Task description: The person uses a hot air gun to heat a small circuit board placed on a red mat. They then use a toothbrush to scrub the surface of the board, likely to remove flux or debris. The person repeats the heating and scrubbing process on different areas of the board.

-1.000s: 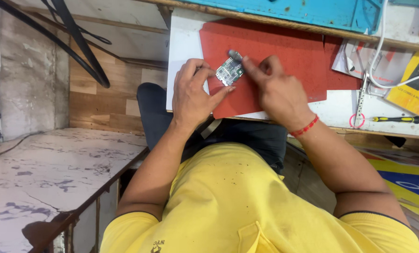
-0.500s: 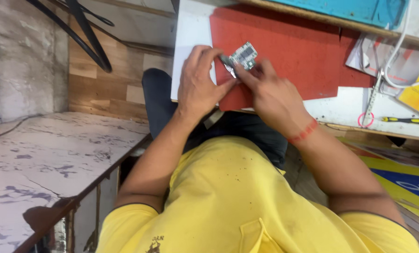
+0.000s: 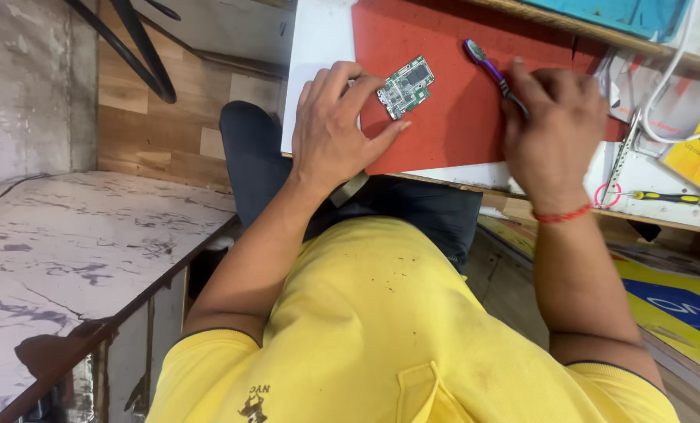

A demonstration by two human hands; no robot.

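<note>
Circuit board (image 3: pixel 405 86) is lying flat on the red mat (image 3: pixel 459 117), near its left edge, with the left hand (image 3: pixel 336 129) pinning it under its fingertips. Right hand (image 3: pixel 555 133) is gripping a purple toothbrush (image 3: pixel 487 66), leaving bare mat between brush and board.

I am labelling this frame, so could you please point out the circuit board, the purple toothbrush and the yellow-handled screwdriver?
circuit board (image 3: pixel 405 86): head view, centre of its face.
purple toothbrush (image 3: pixel 484 63): head view, neck below the bristles.
yellow-handled screwdriver (image 3: pixel 673 199): head view, middle of handle.
</note>
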